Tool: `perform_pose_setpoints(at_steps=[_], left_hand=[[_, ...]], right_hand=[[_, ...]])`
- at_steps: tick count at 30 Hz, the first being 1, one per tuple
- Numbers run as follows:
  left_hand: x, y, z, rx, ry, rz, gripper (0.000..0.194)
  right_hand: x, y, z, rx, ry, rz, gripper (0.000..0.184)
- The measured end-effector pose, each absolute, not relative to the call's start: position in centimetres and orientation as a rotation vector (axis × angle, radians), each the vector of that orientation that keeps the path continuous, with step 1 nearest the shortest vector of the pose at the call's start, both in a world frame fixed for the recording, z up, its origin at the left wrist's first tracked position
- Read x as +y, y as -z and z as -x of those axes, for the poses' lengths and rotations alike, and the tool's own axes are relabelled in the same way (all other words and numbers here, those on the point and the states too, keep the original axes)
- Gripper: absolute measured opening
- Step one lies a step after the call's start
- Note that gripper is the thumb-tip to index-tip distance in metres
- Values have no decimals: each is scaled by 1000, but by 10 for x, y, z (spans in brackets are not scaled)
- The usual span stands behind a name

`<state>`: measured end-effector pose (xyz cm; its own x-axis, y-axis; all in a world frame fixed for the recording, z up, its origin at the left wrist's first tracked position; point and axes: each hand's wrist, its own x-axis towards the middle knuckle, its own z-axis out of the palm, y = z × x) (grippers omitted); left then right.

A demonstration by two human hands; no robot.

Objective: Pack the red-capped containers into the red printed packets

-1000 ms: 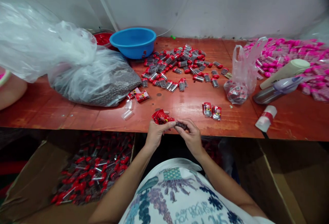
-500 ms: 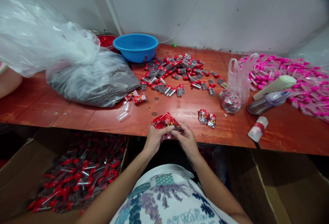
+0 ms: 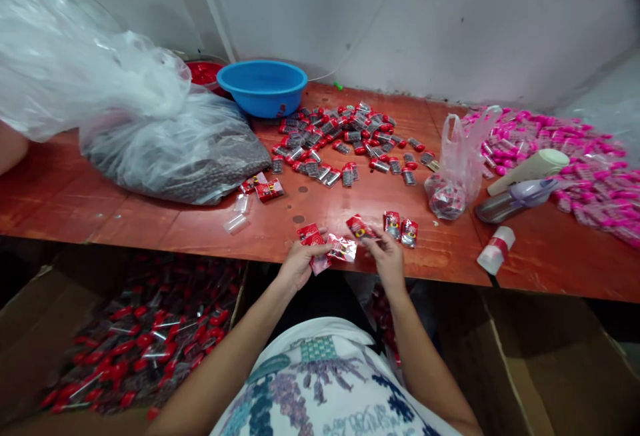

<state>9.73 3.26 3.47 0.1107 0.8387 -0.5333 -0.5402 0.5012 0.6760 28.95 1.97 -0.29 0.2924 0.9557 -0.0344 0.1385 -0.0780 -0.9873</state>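
Your left fingers (image 3: 321, 248) pinched a few flat red packets (image 3: 309, 235), with a shiny silvery packet (image 3: 344, 248) angled out to their right. Your right fingers (image 3: 376, 243) pinched a single red packet (image 3: 358, 227) by its near end, just beside the silvery one; whether it touched the tabletop (image 3: 165, 223) was hard to tell from this angle. To its right, two filled packets (image 3: 393, 224) lay side by side near your right fingers. Farther back you had a loose heap of red-capped containers (image 3: 327, 135) in front of and to the right of a blue basin (image 3: 263, 94). Left of the heap sat a clear bag (image 3: 175, 163) full of dark pieces, and two more red packets (image 3: 270, 189) lay near its right edge.
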Motion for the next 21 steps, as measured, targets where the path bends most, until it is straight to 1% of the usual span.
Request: perform_pose_setpoints(at_steps=[3, 4, 5, 7, 9, 11, 12, 14, 18, 21], left_hand=[[35, -37, -92, 1069, -1059, -374, 54], [36, -37, -91, 1077, -1060, -385, 54], [36, -38, -91, 1086, -1058, -395, 54], [37, -38, -93, 1097, -1062, -412, 53], [37, -38, -95, 1097, -1112, -416, 51], [37, -37, -97, 1082, -1194, -396, 49], [37, -36, -96, 1067, -1216, -380, 48], [37, -33, -94, 1024, -1226, -351, 37], [44, -26, -78, 1001, -1291, -197, 23], [53, -23, -62, 1057, -1318, -101, 15]], right_hand=[[21, 3, -316, -1139, -568, 1755, 48], [20, 1, -318, -1164, -476, 1789, 49], [19, -2, -315, -1197, -454, 1778, 51], [18, -7, -297, -1268, -632, 1640, 51], [19, -10, -269, -1296, -952, 1445, 45], [24, -10, -242, -1249, -1067, 1350, 38], [28, -9, -231, -1238, -1059, 1331, 36], [37, -7, -213, -1282, -992, 1301, 32], [63, -4, -197, -1533, -938, 1152, 28], [101, -7, -204, -1687, -807, 1230, 25]])
